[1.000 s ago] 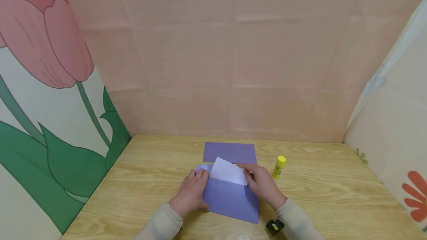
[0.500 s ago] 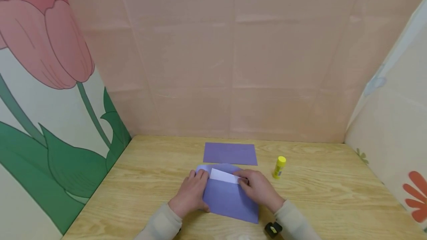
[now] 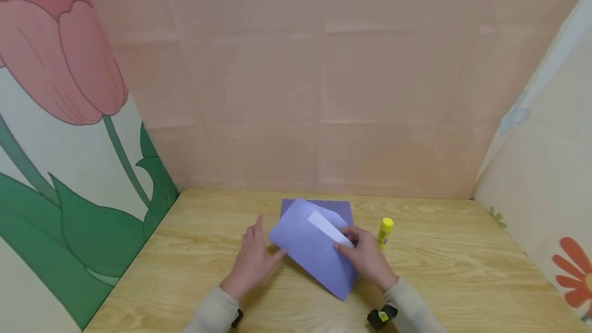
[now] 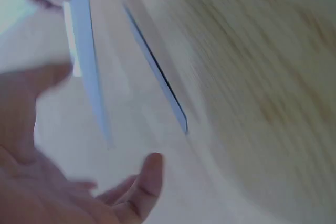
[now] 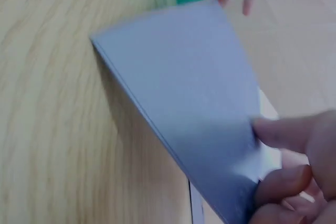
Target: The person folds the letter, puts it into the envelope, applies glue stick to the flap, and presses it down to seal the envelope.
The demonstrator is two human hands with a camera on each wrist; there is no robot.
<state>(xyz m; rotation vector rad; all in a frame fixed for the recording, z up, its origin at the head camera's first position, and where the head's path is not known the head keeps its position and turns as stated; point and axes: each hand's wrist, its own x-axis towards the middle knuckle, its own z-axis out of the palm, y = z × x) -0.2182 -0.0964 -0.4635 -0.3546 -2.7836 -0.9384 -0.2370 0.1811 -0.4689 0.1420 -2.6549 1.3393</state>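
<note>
My right hand (image 3: pixel 365 258) grips a purple paper envelope (image 3: pixel 300 251) at its right side, thumb in front and fingers behind. The envelope is tilted, lifted at least partly off the wooden table. A white card (image 3: pixel 328 226) shows as a strip in its mouth, below the raised flap; the rest is hidden inside. My left hand (image 3: pixel 252 261) has its fingers spread beside the envelope's left corner. In the left wrist view its thumb and fingers stand apart with nothing held; whether the thumb touches the envelope I cannot tell.
Behind the envelope, a flat purple rectangle (image 3: pixel 341 205) lies on the table (image 3: pixel 185 271), partly covered. A yellow glue stick (image 3: pixel 385 233) stands upright to the right. Black wrist devices (image 3: pixel 383 316) are worn on both wrists. Printed sheets wall the table's back and sides.
The white card has sunk deeper into the envelope. My left hand has let go and moved left. The right hand now holds the envelope, which has turned and risen.
</note>
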